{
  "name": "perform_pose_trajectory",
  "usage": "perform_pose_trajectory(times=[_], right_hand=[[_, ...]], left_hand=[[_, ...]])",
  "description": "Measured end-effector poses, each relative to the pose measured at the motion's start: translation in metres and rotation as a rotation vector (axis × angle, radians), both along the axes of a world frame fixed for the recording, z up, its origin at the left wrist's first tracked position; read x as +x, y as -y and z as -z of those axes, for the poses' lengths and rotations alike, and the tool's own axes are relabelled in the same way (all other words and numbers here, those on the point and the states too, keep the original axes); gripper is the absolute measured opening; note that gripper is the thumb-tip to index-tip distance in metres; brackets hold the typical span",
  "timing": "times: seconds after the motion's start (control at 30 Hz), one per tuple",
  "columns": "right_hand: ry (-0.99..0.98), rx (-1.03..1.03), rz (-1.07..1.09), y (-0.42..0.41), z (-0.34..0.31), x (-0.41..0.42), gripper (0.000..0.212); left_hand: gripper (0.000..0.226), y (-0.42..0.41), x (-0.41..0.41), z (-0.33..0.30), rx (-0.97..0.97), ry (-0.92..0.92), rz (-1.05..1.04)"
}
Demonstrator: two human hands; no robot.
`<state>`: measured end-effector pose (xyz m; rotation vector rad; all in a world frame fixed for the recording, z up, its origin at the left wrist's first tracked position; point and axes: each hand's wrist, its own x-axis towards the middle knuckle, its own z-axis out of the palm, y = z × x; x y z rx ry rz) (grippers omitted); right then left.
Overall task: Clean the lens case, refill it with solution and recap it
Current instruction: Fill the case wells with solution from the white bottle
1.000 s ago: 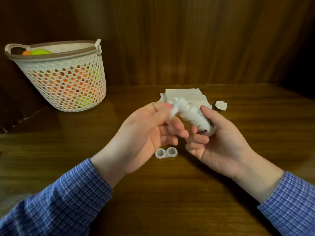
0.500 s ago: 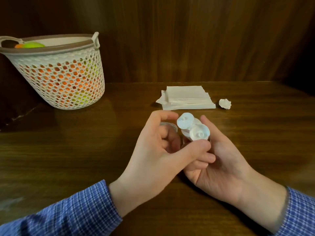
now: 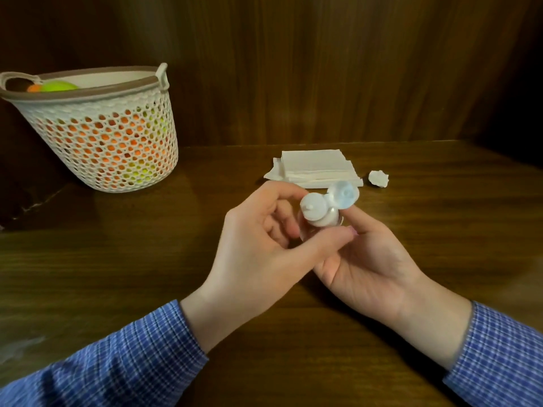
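A small white solution bottle (image 3: 313, 207) is held between both hands above the table, its nozzle pointing up toward me. Its clear flip cap (image 3: 344, 194) hangs open on the hinge at the far right side. My left hand (image 3: 255, 254) curls round the bottle, index finger over the far side and thumb across the near side. My right hand (image 3: 370, 265) cradles the bottle from below, with its index finger reaching up behind the cap. The lens case is hidden behind my hands.
A stack of white tissues (image 3: 314, 165) lies just beyond my hands, with a crumpled tissue wad (image 3: 378, 178) to its right. A white perforated basket (image 3: 111, 136) holding orange and green balls stands at the back left. A wooden wall closes the table's far edge.
The bottle has turned from lying sideways to nozzle-up, and its flip cap has swung open and further back. My hands came together over the spot where the lens case lay.
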<state>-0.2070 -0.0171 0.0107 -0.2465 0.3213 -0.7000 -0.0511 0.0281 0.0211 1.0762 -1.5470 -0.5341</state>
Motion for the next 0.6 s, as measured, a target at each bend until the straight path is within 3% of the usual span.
perform_pose_trajectory(times=[0.1,0.23,0.3,0.6], right_hand=[[-0.01,0.07,0.069,0.016,0.005,-0.005,0.046],[-0.085,0.08,0.045,0.027,0.006,-0.01,0.041],[-0.108,0.064,0.013,0.032,0.007,-0.011,0.041],[-0.394,-0.198,-0.112,0.055,0.007,0.004,0.038]], left_hand=[[0.052,0.002,0.027,0.006,0.04,0.129,-0.05],[0.076,0.006,0.061,0.02,0.099,0.61,-0.08],[0.085,0.009,0.062,0.026,0.142,0.718,-0.019],[0.066,0.015,0.058,0.025,0.162,0.626,0.028]])
